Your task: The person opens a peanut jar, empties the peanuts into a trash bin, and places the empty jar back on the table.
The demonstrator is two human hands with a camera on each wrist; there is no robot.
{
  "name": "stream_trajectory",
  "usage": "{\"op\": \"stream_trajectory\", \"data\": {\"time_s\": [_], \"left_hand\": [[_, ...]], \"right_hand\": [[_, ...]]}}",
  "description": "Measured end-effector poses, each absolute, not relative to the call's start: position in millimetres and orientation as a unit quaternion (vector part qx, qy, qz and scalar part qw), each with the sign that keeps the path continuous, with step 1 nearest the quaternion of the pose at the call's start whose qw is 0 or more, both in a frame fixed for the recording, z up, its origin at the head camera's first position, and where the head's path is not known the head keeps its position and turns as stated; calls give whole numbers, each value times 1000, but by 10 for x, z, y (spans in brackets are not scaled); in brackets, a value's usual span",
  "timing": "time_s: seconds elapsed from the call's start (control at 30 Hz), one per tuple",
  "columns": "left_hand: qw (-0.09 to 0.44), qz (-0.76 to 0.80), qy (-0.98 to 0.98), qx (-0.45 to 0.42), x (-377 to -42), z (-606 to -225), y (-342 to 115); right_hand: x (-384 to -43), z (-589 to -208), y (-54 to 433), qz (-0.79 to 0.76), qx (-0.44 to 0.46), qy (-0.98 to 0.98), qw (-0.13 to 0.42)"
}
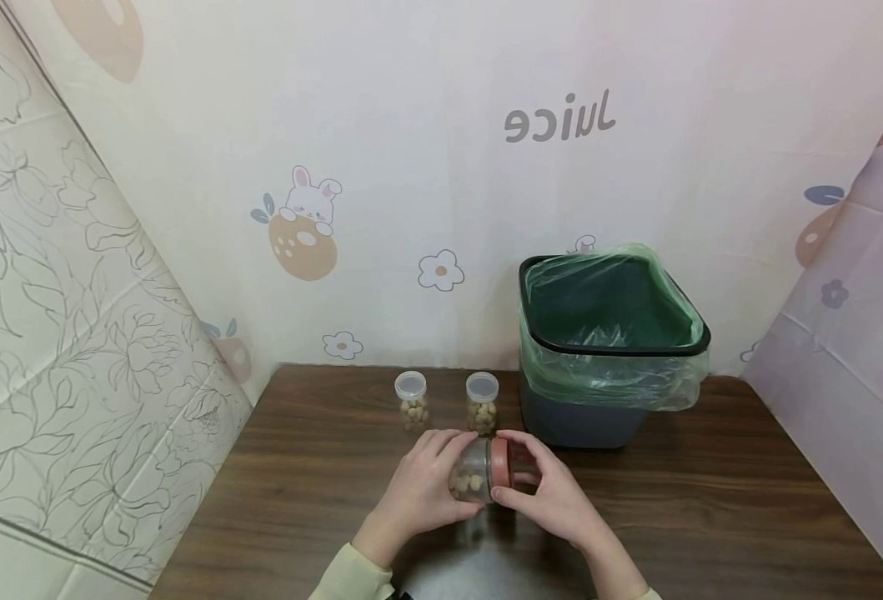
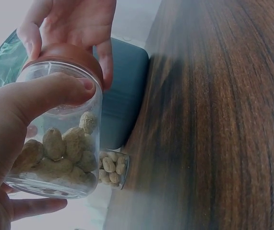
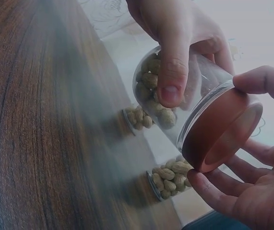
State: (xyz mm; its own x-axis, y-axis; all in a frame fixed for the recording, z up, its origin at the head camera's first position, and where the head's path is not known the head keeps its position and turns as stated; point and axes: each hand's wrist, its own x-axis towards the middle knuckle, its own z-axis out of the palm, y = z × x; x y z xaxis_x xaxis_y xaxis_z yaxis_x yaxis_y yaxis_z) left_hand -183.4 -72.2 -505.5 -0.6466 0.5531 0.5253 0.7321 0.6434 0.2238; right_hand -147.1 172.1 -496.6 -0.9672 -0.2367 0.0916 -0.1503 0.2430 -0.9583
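the relation that matters most is the sideways axis of the peanut jar [image 1: 477,457]: it lies roughly level between the two hands, its base toward the table's left edge and its red-brown lid [image 1: 500,462] toward the right edge. the left hand [image 1: 426,483] is wrapped round the glass body, thumb on the near side, while the right hand [image 1: 549,492] grips the lid by its rim, thumb and fingertips spread about it; so both are in contact, the left nearer the base, the right nearer the mouth. any turn of the lid would likely need to follow that left-to-right axis. the jar appears held just above the table [image 1: 321,475], a little left of its middle; the lid sits over the mouth, though i cannot tell how tightly. peanuts [image 1: 475,483] lie inside, toward the base. beyond the hands, near the table's back edge, stand two small capped jars of peanuts, a left one [image 1: 411,400] and a right one [image 1: 482,400], the right one just behind the held jar. a lined bin [image 1: 576,425] stands toward the back right corner.
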Motion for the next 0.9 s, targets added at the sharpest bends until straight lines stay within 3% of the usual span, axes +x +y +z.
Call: {"op": "stream_trajectory", "data": {"time_s": [0.9], "left_hand": [[204, -220, -884, -358, -1848, -5056, -735]], "right_hand": [[-1506, -5006, 1794, -588, -168, 791, -5]]}}
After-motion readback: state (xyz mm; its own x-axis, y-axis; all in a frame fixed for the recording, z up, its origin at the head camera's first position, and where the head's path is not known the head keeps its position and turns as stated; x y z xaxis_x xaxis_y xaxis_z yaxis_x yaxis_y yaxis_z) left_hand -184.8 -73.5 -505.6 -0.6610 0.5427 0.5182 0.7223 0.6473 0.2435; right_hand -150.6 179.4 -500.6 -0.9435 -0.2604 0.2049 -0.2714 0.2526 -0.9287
